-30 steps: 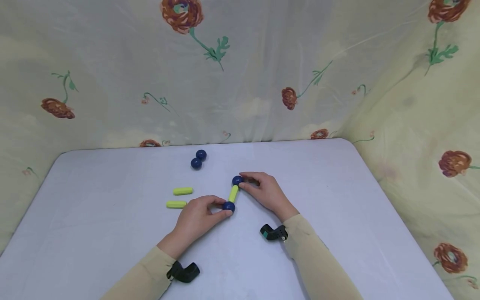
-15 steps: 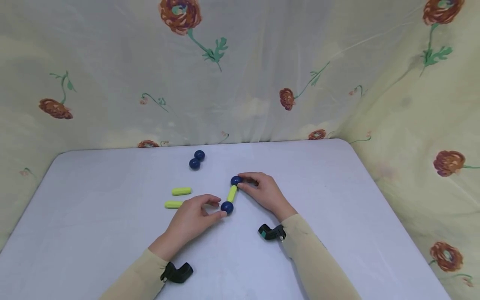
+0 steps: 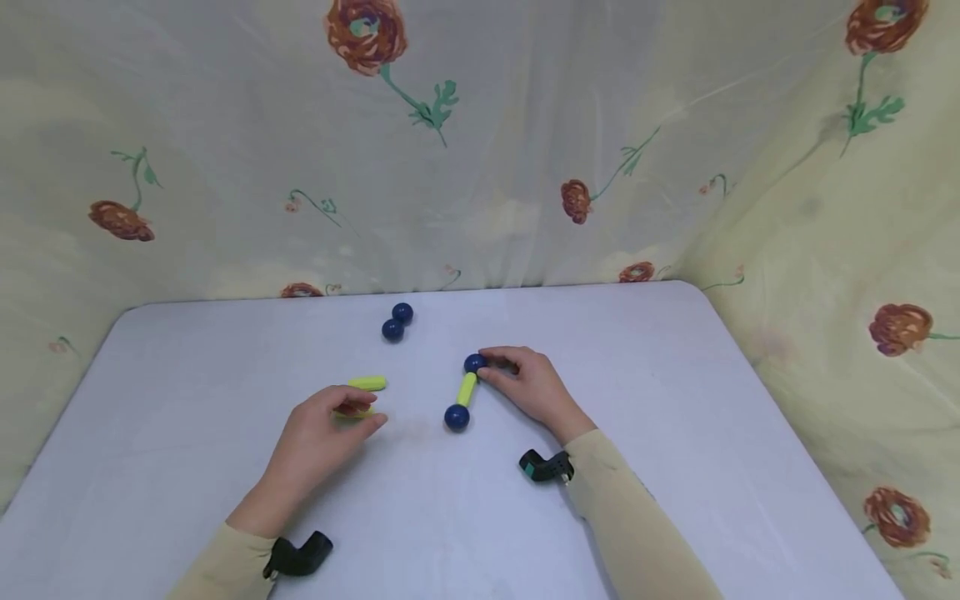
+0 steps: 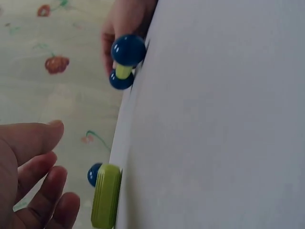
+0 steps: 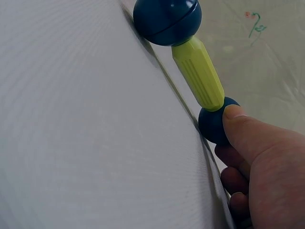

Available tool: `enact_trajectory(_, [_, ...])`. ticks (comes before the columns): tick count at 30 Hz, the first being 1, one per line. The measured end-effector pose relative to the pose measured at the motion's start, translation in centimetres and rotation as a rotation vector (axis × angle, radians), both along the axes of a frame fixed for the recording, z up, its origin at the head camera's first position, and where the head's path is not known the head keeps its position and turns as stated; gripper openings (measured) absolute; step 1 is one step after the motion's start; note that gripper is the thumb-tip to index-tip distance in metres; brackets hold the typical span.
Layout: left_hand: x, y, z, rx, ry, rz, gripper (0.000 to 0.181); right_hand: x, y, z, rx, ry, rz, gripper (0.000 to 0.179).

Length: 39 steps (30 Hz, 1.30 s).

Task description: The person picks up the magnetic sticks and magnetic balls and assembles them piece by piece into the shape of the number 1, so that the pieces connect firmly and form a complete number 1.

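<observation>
A yellow-green stick [image 3: 467, 389] joins two blue balls, a near ball [image 3: 457, 417] and a far ball [image 3: 474, 363]. My right hand [image 3: 531, 389] pinches the far ball between thumb and fingers, which the right wrist view shows closely. My left hand [image 3: 318, 442] is over the table to the left, its thumb and fingers apart with nothing between them. Behind its fingers lies one loose yellow-green stick [image 3: 357, 413], partly hidden. A second loose stick [image 3: 368, 383] lies just beyond. In the left wrist view, the left fingers [image 4: 50, 191] are beside a yellow-green stick [image 4: 106, 196], apart from it.
Two more blue balls, one [image 3: 393, 331] in front of the other [image 3: 402, 313], sit near the table's back edge. A white cloth covers the table [image 3: 637, 367]. A flowered curtain [image 3: 480, 167] hangs behind and to the right.
My left hand has let go of the near blue ball and moved left, over to the loose sticks. The right hand stays on the far ball, and the joined piece keeps its place.
</observation>
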<state>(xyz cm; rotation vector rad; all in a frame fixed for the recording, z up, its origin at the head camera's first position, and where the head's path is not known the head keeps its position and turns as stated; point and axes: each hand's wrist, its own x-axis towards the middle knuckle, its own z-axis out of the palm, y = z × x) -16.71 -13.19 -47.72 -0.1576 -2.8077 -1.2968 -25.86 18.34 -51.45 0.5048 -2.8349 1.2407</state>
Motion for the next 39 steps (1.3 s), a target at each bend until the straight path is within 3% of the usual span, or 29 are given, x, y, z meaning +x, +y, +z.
enact_trajectory(6, [-0.4,-2.1,-0.3,-0.08,0.062,0.032,0.033,0.1,0.2,-0.3,0.0,-0.003,-0.007,0.038])
enact_trajectory(12, [-0.8,-3.0,-0.9,-0.151,0.045,0.019,0.034,0.2,0.3,-0.4,-0.003,-0.001,-0.009,0.037])
enact_trajectory(28, [-0.8,-3.3,-1.1,-0.204,-0.024,0.01,0.021,0.1,0.0,-0.2,-0.002,0.002,-0.004,0.036])
enact_trajectory(35, [-1.0,-3.3,-1.1,-0.231,-0.064,-0.016,0.03,0.1,0.0,0.0,-0.004,0.007,0.004,0.036])
enact_trajectory(39, [-1.0,-3.2,-1.3,-0.273,-0.037,-0.043,0.03,0.1,0.0,0.0,0.001,0.012,0.0,0.037])
